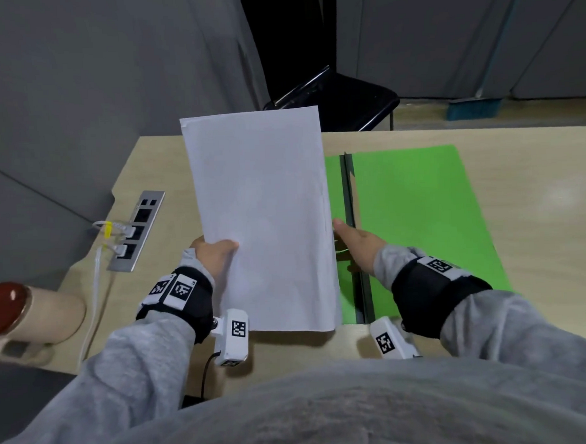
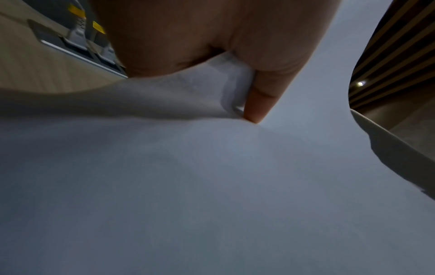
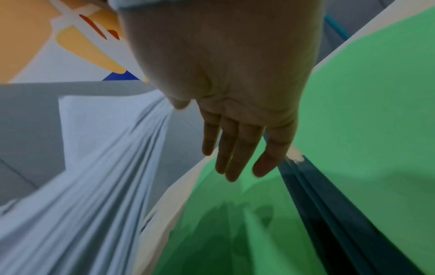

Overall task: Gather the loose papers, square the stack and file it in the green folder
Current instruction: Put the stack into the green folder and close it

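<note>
A white paper stack (image 1: 261, 223) stands tilted above the desk, its lower edge near the desk's front. My left hand (image 1: 214, 254) pinches its left side, thumb on the front; in the left wrist view the thumb (image 2: 259, 104) presses into the paper stack (image 2: 212, 186). My right hand (image 1: 355, 239) hovers with straight fingers beside the stack's right edge, over the green folder (image 1: 418, 224). In the right wrist view the fingers (image 3: 235, 158) hang above the green folder (image 3: 364, 111), apart from the fanned sheet edges (image 3: 94, 186). The folder lies open and flat, a dark spine bar (image 1: 350, 200) down its left part.
A wooden desk (image 1: 532, 180) carries a metal socket panel (image 1: 139, 230) with plugged white cables at the left. A black chair (image 1: 340, 100) stands behind the desk, and a blue broom (image 1: 473, 109) rests on the floor at the back right.
</note>
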Demonstrator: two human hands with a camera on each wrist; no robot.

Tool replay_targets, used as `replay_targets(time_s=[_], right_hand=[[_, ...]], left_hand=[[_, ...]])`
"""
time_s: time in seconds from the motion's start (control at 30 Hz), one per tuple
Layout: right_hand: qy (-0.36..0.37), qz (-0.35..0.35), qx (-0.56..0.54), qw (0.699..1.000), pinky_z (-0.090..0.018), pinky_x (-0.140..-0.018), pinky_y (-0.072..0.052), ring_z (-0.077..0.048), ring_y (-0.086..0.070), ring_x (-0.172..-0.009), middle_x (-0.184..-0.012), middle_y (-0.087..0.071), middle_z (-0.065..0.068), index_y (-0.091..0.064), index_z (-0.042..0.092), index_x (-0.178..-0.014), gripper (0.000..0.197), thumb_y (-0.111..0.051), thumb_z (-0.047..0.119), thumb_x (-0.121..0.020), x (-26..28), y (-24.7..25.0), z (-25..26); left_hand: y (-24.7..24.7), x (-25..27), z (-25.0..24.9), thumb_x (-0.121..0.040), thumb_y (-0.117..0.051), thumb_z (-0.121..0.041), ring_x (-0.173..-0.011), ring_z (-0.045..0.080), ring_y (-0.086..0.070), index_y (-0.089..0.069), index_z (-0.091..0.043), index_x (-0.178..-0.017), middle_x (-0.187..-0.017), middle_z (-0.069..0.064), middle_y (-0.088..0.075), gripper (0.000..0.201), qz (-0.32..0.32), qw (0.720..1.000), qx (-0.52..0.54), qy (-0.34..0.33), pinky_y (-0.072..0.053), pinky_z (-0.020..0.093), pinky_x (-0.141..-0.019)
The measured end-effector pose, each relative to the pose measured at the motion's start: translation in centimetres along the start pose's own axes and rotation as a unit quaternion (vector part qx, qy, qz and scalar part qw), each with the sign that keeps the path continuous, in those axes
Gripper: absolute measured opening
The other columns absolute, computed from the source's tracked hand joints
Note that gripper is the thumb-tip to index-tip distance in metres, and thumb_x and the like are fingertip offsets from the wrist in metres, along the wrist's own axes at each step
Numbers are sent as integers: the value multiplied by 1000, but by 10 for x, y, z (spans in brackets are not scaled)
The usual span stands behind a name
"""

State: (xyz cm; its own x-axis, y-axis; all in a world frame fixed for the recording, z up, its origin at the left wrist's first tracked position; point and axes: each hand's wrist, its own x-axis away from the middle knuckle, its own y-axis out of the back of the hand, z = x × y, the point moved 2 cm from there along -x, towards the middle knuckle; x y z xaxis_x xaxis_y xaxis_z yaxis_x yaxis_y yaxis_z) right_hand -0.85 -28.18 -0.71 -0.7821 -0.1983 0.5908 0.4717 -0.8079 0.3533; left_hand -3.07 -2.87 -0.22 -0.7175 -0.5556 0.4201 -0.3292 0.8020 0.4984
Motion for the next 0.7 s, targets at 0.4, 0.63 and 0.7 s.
replay_targets(time_s=[0.4,0.63,0.7], right_hand=[[-9,-175,-35,984,-35,-83,-49,-30,-60,-89,-99,-64,-13,-55,10,-106,27,-42,6,-82,-15,4,-12],[-41,-328,-65,941,-30,-62,-41,-25,-51,-65,-81,-60,-15,-53,9,-91,19,-38,10,-80,-11,63,-59],[-50,-347,-39,936,-30,-65,-38,-28,-48,-68,-82,-57,-21,-55,3,-91,16,-41,8,-83,-7,86,-71]], left_hand=[[-32,-32,-1,-51,-71,-23,-92,29,-64,-55,-10,-111,-100,12,-68,64,137,989,-49,-36,-53,42,-89],[-47,-18,-7,-84,-52,0,-64,19,-59,-51,-22,-88,-96,14,-63,22,108,977,-178,-48,-53,31,-55],[-41,-14,-1,-82,-59,-10,-77,24,-58,-49,-22,-102,-106,12,-55,25,73,963,-258,-6,-52,34,-65]])
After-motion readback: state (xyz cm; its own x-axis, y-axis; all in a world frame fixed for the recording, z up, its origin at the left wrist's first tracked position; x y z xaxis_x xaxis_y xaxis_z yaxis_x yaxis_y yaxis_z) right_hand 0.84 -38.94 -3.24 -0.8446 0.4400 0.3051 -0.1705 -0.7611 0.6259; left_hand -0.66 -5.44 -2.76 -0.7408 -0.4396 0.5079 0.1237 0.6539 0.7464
